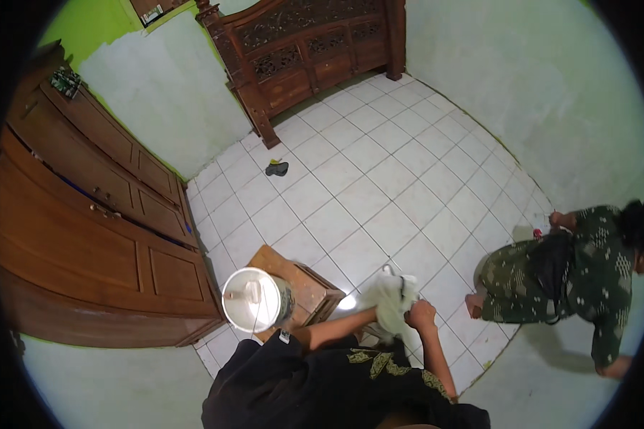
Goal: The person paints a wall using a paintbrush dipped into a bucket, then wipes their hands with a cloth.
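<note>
A whitish cloth (388, 304), blurred in places, hangs bunched between my two hands in front of my body. My right hand (421, 316) is closed in a fist at the cloth's right edge and grips it. From the left, my left hand (369, 315) reaches into the cloth, whose folds hide its fingers. Left of my hands, a white bucket (232, 309) stands on a small wooden stool (309, 292). Some pale thing (253, 289) shows inside the bucket; its kind is unclear.
A wooden wardrobe (86, 229) lines the left wall. At the far wall stands a carved wooden headboard (308, 53). A dark grey object (277, 169) lies on the white tiled floor (379, 171). Another person (579, 264) in patterned dark green clothes crouches by the right wall.
</note>
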`<state>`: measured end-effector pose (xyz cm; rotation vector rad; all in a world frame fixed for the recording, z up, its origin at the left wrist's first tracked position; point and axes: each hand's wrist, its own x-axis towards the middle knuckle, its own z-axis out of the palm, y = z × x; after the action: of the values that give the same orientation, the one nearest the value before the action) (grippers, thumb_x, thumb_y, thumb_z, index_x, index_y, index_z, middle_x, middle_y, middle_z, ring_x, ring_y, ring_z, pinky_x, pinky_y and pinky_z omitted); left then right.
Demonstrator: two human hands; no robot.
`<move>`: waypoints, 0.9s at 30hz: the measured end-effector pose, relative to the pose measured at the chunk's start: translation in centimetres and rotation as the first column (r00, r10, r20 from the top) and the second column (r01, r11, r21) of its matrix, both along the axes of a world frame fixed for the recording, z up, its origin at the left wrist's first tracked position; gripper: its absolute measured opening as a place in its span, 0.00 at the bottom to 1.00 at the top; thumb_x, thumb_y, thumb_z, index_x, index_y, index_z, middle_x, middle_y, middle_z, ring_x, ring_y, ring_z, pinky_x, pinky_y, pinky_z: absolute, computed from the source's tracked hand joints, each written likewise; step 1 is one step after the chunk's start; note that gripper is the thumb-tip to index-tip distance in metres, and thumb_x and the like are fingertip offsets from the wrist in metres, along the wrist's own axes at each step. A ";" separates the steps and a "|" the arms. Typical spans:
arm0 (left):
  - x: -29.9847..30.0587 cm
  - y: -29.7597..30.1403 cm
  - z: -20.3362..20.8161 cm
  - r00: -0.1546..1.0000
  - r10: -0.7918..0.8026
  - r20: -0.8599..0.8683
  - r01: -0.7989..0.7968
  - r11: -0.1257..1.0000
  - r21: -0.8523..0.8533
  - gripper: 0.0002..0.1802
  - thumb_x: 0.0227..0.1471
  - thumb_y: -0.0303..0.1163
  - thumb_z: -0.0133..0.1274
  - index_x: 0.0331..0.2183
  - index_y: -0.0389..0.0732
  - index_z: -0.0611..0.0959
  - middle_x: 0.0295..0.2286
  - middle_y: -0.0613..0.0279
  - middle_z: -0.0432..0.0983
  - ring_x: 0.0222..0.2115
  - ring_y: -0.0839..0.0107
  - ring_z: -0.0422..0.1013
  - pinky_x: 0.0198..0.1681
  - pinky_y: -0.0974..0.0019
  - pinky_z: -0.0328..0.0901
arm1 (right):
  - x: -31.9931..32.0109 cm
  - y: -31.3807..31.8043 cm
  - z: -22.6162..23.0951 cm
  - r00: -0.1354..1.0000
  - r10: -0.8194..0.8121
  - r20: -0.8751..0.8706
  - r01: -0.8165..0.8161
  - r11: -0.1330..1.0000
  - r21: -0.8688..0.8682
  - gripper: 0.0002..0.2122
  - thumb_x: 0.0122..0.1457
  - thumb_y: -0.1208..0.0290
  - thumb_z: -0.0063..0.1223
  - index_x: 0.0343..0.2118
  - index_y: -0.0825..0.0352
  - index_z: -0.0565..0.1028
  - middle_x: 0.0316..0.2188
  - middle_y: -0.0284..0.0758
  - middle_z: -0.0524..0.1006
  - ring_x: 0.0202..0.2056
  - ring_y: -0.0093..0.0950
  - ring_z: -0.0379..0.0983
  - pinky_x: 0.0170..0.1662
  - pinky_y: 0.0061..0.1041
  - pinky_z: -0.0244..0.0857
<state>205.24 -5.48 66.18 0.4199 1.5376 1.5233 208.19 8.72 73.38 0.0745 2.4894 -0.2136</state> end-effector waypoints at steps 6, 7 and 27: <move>-13.7 7.1 1.7 0.951 0.220 0.217 -0.248 0.963 0.108 0.29 0.47 0.50 0.43 0.49 0.46 0.65 0.48 0.60 0.61 0.47 0.66 0.59 0.50 0.66 0.54 | -14.6 3.2 -1.5 0.849 0.082 -0.522 -0.225 0.950 -0.217 0.27 0.45 0.52 0.44 0.45 0.67 0.63 0.45 0.45 0.64 0.48 0.39 0.59 0.50 0.34 0.51; -16.3 7.6 1.7 0.933 0.270 0.238 -0.302 0.947 0.112 0.29 0.47 0.49 0.43 0.49 0.46 0.65 0.48 0.60 0.61 0.46 0.66 0.59 0.49 0.66 0.54 | -16.7 4.2 -1.7 0.805 0.104 -0.584 -0.286 0.931 -0.228 0.29 0.44 0.52 0.46 0.46 0.67 0.62 0.47 0.45 0.62 0.49 0.39 0.57 0.52 0.34 0.49; -65.0 16.4 6.6 0.530 0.684 0.501 -0.843 0.490 0.223 0.29 0.50 0.47 0.41 0.49 0.40 0.63 0.46 0.57 0.62 0.42 0.68 0.63 0.45 0.67 0.58 | -65.8 14.7 4.9 0.719 0.337 -0.608 -0.670 0.572 -0.474 0.19 0.42 0.68 0.50 0.39 0.69 0.68 0.42 0.45 0.68 0.47 0.39 0.63 0.51 0.38 0.52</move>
<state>140.26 10.94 72.78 -0.4077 1.0884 2.5378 142.43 23.45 78.33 -1.1500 2.5700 -0.9566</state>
